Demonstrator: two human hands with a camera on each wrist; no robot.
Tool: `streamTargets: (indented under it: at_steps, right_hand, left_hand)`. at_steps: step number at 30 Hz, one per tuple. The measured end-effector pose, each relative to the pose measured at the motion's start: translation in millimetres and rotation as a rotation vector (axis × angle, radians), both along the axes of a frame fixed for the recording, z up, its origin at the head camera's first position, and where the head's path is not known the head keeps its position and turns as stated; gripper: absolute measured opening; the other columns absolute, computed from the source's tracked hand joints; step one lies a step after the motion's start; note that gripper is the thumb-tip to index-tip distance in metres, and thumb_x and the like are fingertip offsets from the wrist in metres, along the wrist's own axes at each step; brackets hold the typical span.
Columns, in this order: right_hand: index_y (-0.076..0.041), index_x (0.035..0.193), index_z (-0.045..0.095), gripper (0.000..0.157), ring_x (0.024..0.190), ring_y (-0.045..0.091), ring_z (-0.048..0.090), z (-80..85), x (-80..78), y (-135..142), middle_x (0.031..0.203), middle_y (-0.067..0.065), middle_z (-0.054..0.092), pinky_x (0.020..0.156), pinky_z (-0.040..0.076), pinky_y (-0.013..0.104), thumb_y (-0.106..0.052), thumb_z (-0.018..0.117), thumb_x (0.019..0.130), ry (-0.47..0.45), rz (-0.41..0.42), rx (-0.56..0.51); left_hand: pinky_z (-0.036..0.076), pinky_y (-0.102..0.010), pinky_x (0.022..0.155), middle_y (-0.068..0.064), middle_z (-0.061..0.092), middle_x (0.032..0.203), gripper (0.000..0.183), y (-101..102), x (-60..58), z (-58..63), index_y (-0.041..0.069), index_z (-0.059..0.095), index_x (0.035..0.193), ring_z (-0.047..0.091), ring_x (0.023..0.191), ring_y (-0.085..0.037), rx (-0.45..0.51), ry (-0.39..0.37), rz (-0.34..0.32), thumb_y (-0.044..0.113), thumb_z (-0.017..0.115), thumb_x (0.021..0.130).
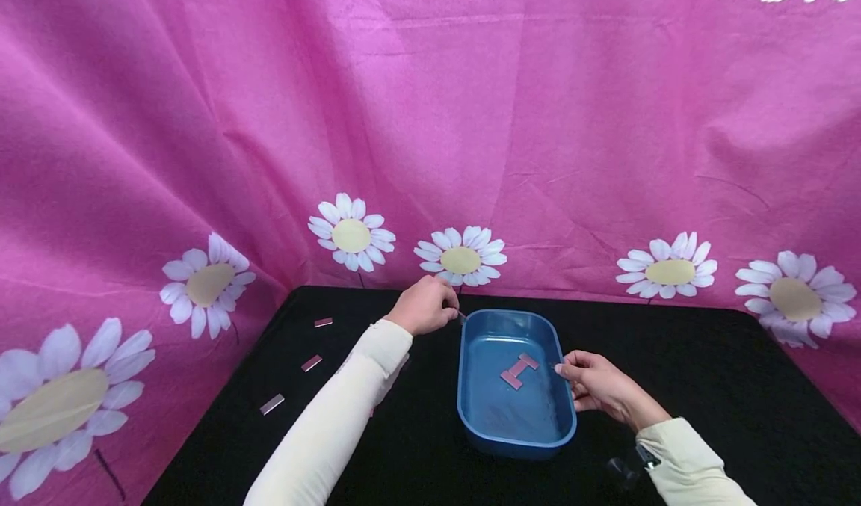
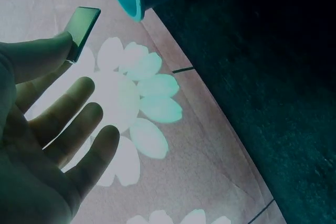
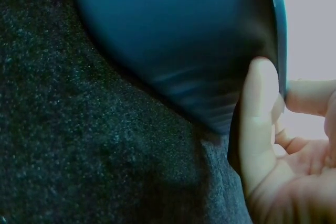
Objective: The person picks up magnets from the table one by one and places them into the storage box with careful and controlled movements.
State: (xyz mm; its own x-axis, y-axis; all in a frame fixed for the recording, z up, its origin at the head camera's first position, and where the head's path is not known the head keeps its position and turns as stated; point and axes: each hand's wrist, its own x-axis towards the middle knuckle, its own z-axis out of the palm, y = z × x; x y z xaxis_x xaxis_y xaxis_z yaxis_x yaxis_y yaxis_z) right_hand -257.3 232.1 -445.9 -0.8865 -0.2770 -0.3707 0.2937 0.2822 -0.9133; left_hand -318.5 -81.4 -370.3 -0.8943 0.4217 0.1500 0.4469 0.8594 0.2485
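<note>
In the left wrist view, my left hand (image 2: 63, 140) pinches a small flat rectangular strip (image 2: 84, 24) between thumb and forefinger, the other fingers spread. The head view puts this hand (image 1: 424, 306) just outside the far left corner of a blue rectangular tub (image 1: 494, 420). On the tub's right side, my right hand (image 1: 605, 388) grips the rim, with fingers on both sides of the wall in the right wrist view. Inside the tub lie a few pinkish strips (image 1: 518, 371), touching in an I-like shape.
Several similar strips lie on the black tabletop (image 1: 417, 461) at the left, among them one strip (image 1: 272, 404) nearest the front. A pink curtain (image 1: 572, 117) printed with daisies hangs behind the table. My left sleeve (image 1: 336, 424) partly hides strips beneath it.
</note>
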Motion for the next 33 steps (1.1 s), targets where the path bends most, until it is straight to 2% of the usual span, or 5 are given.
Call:
streamTargets:
  at_steps: [9,14,27,33]
  right_hand:
    - [-0.010,0.100,0.051,0.011,0.062,0.007,0.060,-2.4,-0.5,0.6,0.077,-0.003,0.056,0.060,0.057,0.023,-0.021,0.050,0.102,0.024,0.017,-0.027]
    - [-0.012,0.102,0.052,0.012,0.064,0.007,0.062,-2.7,-1.0,2.3,0.079,-0.002,0.058,0.062,0.057,0.023,-0.023,0.051,0.102,-0.002,0.017,-0.045]
    - [-0.010,0.102,0.051,0.012,0.065,0.008,0.064,-2.2,-0.6,1.1,0.079,-0.002,0.060,0.062,0.058,0.025,-0.022,0.052,0.101,0.017,0.018,-0.034]
    - [-0.011,0.103,0.052,0.013,0.066,0.009,0.064,-0.8,0.3,2.5,0.080,-0.001,0.060,0.063,0.058,0.025,-0.023,0.052,0.101,0.009,0.009,-0.020]
  left_hand:
    - [0.052,-0.036,0.097,0.001,0.068,0.116,0.011,12.0,3.9,0.6,0.019,0.078,0.097,0.054,0.113,-0.018,-0.016,0.000,-0.017,0.023,0.070,0.092]
    - [0.053,-0.034,0.094,0.001,0.067,0.117,0.012,20.1,3.5,-2.8,0.019,0.078,0.097,0.054,0.112,-0.017,-0.048,0.019,-0.023,0.025,0.070,0.092]
    - [0.053,-0.030,0.087,0.004,0.071,0.105,0.012,49.5,6.5,-4.5,0.021,0.079,0.097,0.057,0.103,-0.014,-0.189,0.076,-0.080,0.025,0.069,0.091]
    - [0.053,-0.029,0.079,0.006,0.073,0.099,0.010,64.8,3.3,-10.6,0.024,0.080,0.094,0.059,0.099,-0.013,-0.225,0.079,-0.093,0.025,0.071,0.089]
